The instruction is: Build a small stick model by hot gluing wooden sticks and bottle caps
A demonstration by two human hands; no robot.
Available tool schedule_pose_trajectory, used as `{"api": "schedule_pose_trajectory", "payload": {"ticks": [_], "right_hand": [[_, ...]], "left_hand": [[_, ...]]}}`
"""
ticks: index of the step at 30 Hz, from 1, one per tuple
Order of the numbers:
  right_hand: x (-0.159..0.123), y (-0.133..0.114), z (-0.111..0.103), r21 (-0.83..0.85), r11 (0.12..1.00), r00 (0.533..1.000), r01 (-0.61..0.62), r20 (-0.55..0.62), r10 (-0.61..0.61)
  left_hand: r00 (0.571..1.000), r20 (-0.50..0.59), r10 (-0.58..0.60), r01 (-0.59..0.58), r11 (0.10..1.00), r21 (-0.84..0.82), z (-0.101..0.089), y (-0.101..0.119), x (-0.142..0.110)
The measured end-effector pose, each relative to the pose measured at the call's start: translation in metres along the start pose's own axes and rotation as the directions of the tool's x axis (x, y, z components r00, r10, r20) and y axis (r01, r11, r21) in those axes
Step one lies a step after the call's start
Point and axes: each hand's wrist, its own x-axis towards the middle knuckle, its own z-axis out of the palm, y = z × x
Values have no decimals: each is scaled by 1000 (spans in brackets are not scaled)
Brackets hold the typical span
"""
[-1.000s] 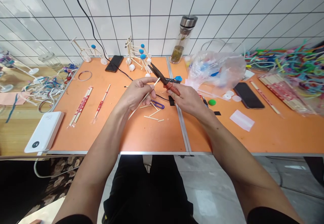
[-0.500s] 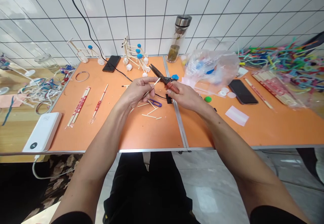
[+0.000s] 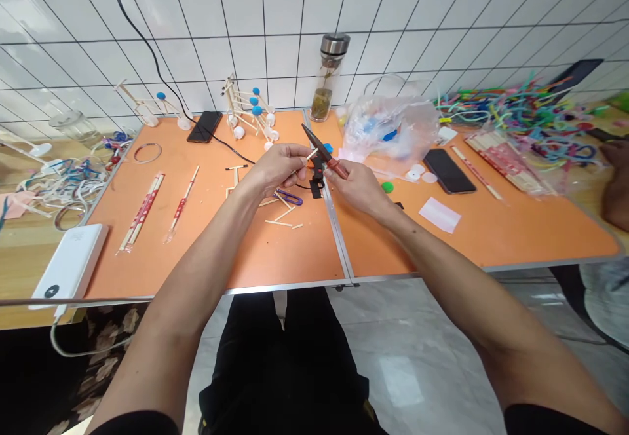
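Scissors (image 3: 319, 144) and thin stick (image 3: 311, 154) up close mid-frame, same grips as half a second ago
Left hand (image 3: 281, 166) has thumb and fingers pinched on the thin stick, right hand (image 3: 362, 189) is curled round the scissors, can't tell if stick and metal touch. Mostly it's the view that's changed: everything slides left and another person's hand (image 3: 614, 160) shows up at the right edge. Short stick pieces (image 3: 278, 223) lie near the centre, so I'd judge the stick work is no further along

Wall (image 3: 240, 2): glossy white tile, dark grout lines. Worktop (image 3: 491, 232): orange, metal-edged; wood-grain surface (image 3: 19, 251) at left. Floor (image 3: 413, 317): grey, polished, bright reflected light patch (image 3: 400, 379).
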Motion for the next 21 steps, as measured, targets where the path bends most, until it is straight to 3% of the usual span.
{"api": "schedule_pose_trajectory", "payload": {"ticks": [5,9,12,14,18,21], "right_hand": [[-10,-2,-10,-165,981,994,-99,-67,89],[-15,3,-20,-188,978,995,-94,-29,90],[-19,10,-32,-123,984,990,-132,-67,125],[-26,15,-43,-124,981,985,-152,-96,141],[-50,30,-59,-266,962,996,-67,46,82],[-70,46,-62,-400,917,991,-2,123,56]], "left_hand": [[1000,6,-9,9,1000,21,4,-1,-2],[998,42,-37,32,994,109,4,2,-17],[991,113,-74,55,985,166,-7,3,-28],[996,82,-38,28,992,124,-18,1,-34],[998,47,46,-46,999,10,-35,-3,-39],[994,92,60,-55,997,-55,-37,-5,-41]]}}
